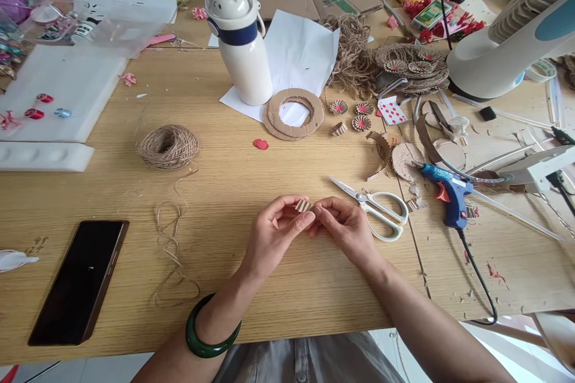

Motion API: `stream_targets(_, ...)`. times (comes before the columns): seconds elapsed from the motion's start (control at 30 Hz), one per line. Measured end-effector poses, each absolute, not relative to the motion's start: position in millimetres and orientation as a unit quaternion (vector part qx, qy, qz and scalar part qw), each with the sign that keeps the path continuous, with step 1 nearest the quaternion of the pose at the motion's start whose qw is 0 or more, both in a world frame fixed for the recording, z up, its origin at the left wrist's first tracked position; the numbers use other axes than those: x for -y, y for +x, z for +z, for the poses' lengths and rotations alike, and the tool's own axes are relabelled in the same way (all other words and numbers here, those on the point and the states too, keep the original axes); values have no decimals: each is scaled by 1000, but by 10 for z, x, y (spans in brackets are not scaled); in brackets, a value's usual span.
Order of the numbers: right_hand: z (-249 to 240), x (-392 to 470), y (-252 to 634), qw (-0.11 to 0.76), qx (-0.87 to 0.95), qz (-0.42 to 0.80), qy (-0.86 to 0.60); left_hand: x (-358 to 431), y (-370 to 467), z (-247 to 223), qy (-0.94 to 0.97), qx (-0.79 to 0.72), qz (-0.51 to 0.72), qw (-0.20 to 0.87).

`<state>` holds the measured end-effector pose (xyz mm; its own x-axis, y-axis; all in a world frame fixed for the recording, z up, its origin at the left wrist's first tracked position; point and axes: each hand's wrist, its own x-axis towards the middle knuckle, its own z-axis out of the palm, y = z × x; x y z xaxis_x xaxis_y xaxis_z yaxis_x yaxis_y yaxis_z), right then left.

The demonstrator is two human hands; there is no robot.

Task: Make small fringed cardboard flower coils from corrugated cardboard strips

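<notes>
Between my two hands is a small strip of corrugated cardboard [304,206], its ridged side showing. My left hand [279,228], with a green bangle on the wrist, pinches it between thumb and fingers. The fingertips of my right hand [344,226] close on its other end, partly hiding it. Just right of my right hand lie white-handled scissors [380,206], blades pointing to the upper left. Beyond the hands are red paper discs [260,144], cardboard rings [318,114] and several small ridged cardboard rosettes [362,123], some with red centres.
A ball of twine [168,147] trails a loose strand at left, above a phone [78,281]. A white bottle [245,54] stands at the back. On the right are a blue glue gun [451,191] with its cord, cardboard scraps [406,161] and a white appliance [503,42].
</notes>
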<state>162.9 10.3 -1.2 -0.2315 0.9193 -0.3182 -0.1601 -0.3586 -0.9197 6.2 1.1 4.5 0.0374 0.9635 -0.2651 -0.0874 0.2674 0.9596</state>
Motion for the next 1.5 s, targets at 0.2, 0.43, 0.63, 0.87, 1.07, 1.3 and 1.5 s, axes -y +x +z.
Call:
stream_targets(0.2, -1, -122, 1680, 328, 413, 728, -438, -74, 17, 12, 364, -580, 479, 549)
stream_targets(0.43, -5, -78, 1624, 299, 361, 778, -418, -110, -6, -49, 365, -519, 470, 613)
stream_targets(0.63, 123, -25, 1685, 272, 484, 688, -468, -75, 30, -91, 355, -523, 471, 615)
stream_targets(0.87, 253, 169, 2428, 232, 742, 58, -626, -101, 3, -52, 311, -505, 481, 645)
stream_targets(1.07, 33, 296, 2759, 134, 793, 16, -594, -89, 16, -56, 310, -488, 473, 665)
stream_targets(1.3, 133, 93, 2750, 71, 802, 42, -592, -89, 18, -10, 302, -487, 477, 667)
stream_targets(1.5, 325, 36, 2778, 232, 624, 400, -630, -101, 21, -26, 320, -485, 477, 660)
